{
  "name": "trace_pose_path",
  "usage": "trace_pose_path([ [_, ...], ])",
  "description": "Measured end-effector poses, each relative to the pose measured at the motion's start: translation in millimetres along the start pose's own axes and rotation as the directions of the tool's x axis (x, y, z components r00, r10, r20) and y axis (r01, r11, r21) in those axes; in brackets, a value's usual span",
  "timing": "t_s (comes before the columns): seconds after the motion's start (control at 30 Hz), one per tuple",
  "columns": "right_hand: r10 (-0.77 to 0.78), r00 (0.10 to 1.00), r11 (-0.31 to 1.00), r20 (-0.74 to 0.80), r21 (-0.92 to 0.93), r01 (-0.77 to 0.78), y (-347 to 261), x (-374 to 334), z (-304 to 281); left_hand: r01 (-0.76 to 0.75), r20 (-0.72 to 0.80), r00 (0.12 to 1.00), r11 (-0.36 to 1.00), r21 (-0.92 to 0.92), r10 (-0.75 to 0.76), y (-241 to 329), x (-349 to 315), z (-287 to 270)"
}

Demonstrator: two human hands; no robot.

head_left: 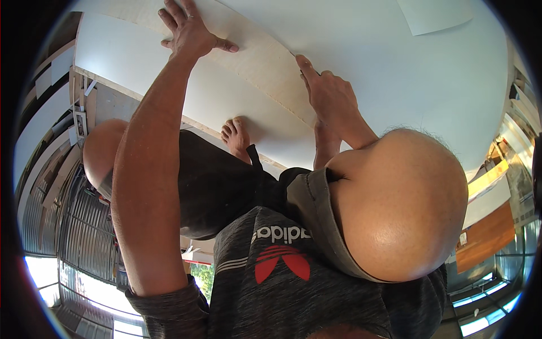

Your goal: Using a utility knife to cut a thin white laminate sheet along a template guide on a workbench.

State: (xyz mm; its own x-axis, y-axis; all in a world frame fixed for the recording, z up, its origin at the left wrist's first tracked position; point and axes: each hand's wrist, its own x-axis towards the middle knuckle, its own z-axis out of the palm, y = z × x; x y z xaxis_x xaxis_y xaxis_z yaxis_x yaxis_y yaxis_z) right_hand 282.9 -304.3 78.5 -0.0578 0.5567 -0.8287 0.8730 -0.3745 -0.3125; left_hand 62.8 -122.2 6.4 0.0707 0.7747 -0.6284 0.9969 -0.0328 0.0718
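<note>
My left hand (191,35) lies with its fingers spread, pressing on a pale beige strip (248,59) at the far left. That bare strip runs between a white panel surface (135,59) on the near left and a large bluish-white sheet (406,85) on the right. At the curved edge of this sheet, my right hand (330,93) is closed, its index finger stretched along the edge. Something thin and dark shows by its fingers; its kind is too hidden to tell.
My bare foot (237,134) rests on the panel, between my raised knees. A loose white piece (435,16) lies on the sheet at the far right. Stacked boards (51,113) stand at the left; a brown board (485,237) stands at the right.
</note>
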Motion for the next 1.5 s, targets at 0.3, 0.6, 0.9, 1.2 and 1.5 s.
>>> trace_pose_path([
  [0.3, 0.038, 0.999, 0.999, -0.023, 0.002, -0.037, 24, -20, 19, 0.006, -0.010, 1.000, 1.000, 0.003, -0.006, 1, 1, 1],
  [0.6, 0.015, 1.000, 0.998, -0.023, -0.062, -0.017, 17, -36, 5, 0.018, 0.006, 1.000, 0.999, -0.033, -0.018, 1, -5, -1],
  [0.9, -0.162, 0.943, 0.986, -0.292, -0.004, 0.168, -25, 44, -9, 0.009, -0.004, 1.000, 0.999, -0.037, -0.009, -1, -4, -5],
  [1.2, -0.219, 0.916, 0.974, -0.336, -0.024, 0.224, -49, 73, -5, -0.004, -0.009, 1.000, 0.999, -0.046, 0.003, 0, -2, -2],
  [1.5, -0.216, 0.947, 0.976, -0.238, -0.078, 0.203, -39, 52, -9, -0.016, -0.026, 1.000, 1.000, -0.022, 0.015, -7, 1, 4],
])
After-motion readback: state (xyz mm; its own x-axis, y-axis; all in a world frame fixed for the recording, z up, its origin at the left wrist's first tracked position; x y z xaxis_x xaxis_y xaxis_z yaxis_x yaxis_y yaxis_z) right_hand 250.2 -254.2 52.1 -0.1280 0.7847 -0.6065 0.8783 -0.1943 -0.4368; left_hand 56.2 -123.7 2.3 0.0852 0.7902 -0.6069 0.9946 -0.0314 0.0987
